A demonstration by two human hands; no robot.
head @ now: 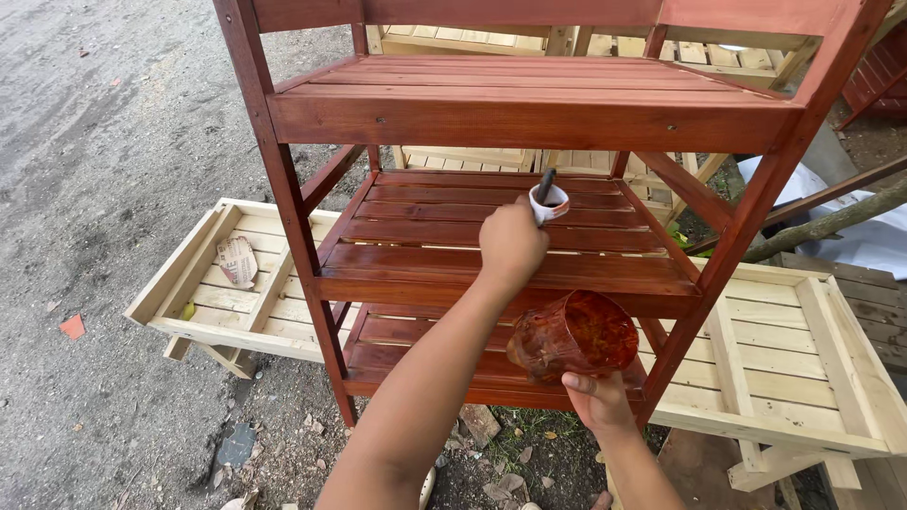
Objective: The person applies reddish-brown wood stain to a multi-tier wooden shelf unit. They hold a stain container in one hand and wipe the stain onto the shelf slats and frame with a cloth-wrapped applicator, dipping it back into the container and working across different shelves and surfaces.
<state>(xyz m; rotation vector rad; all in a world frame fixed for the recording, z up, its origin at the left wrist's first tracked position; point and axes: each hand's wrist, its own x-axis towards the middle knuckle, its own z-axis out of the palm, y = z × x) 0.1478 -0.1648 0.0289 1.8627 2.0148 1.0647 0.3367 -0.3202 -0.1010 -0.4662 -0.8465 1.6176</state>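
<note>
Left grip (511,243) raised, right (597,400) low, both closed.

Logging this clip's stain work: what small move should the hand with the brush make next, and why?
Probably draw the brush back toward the front of the middle shelf. The left hand holds it bristles-down at the slats toward the shelf's back, while the right hand keeps the stain-smeared cup lower down, so the brush looks placed for a stroke, not a refill.

Slatted shelf rack (529,118) stands on a flat frame (812,378); paper scrap (237,261) lies left in it
</note>
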